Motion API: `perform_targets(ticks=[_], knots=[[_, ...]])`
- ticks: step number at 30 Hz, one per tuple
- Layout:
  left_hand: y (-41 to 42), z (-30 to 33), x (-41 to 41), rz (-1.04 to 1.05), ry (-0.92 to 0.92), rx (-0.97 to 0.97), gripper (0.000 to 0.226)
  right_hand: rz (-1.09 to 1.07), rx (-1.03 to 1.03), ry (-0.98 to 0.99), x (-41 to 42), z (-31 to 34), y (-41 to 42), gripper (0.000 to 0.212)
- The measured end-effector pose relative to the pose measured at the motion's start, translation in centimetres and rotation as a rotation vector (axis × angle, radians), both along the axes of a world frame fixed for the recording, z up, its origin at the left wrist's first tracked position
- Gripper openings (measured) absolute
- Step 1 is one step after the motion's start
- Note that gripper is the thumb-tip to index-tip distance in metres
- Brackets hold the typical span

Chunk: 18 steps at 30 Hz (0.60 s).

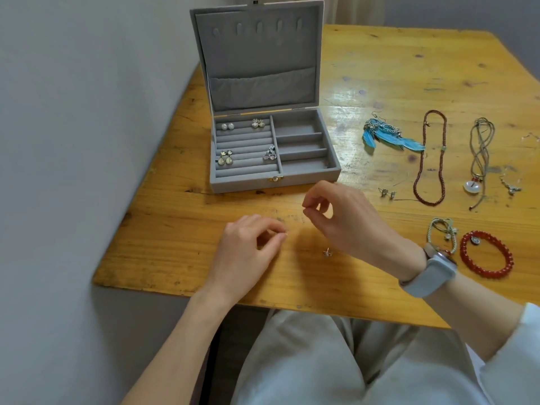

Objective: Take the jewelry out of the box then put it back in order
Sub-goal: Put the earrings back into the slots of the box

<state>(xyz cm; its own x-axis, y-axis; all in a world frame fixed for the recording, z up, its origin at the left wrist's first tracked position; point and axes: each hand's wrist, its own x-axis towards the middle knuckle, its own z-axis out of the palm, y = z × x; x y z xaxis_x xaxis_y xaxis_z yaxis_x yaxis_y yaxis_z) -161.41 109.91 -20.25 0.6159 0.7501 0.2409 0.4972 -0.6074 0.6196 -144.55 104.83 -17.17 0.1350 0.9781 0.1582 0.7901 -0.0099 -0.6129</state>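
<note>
At far left a plain grey wall (73,141) runs along the edge of the worn, yellow wooden surface (181,252), so the work sits tucked into a corner. The grey jewelry box (274,178) stands open just beside that wall, its lid propped upright so both halves of the tray can be reached; four pairs of earrings (226,157) already sit in the ring-roll slots on its left side, while the three compartments on its right hold nothing, which suggests the refill is under way and small pieces go in first. In front of the box the left hand (248,249) hovers low over the surface, its fingers curled with thumb and forefinger pressed together as if pinching something tiny; whether anything is between them I cannot tell. The right hand (344,220), with a pale watch (432,273) on its wrist, is raised a little, fingertips likewise pinched narrow, and what they hold, if anything, is too small to see. A small silver stud (328,252) lies on the surface between the hands, probably next in line. Further right, the larger pieces wait spread apart so they do not tangle: blue feather earrings (388,138), a dark red bead necklace (432,159), a cord pendant necklace (479,159), a green cord bracelet (441,229) and a red bead bracelet (486,254).
</note>
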Motion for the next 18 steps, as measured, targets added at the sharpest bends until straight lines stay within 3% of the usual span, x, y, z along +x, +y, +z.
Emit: perform_targets(ticks=[4,8,13,18], knots=[[3.5,2.2,-0.5,0.203,-0.071,0.025,0.011,-0.008,0.079,0.109,-0.3,1.0,2.3,0.007],[7.0,3.0,-1.1,0.33,0.004,0.15,0.014,-0.008,0.116,0.165,-0.8,1.2,4.1,0.007],[9.3,3.2,-1.4,0.326,0.086,0.181,0.016,-0.024,0.122,0.204,-0.9,1.0,5.1,0.006],[10.5,2.9,-1.3,0.314,0.137,0.067,0.014,-0.046,0.091,0.242,-0.6,0.5,5.4,0.007]])
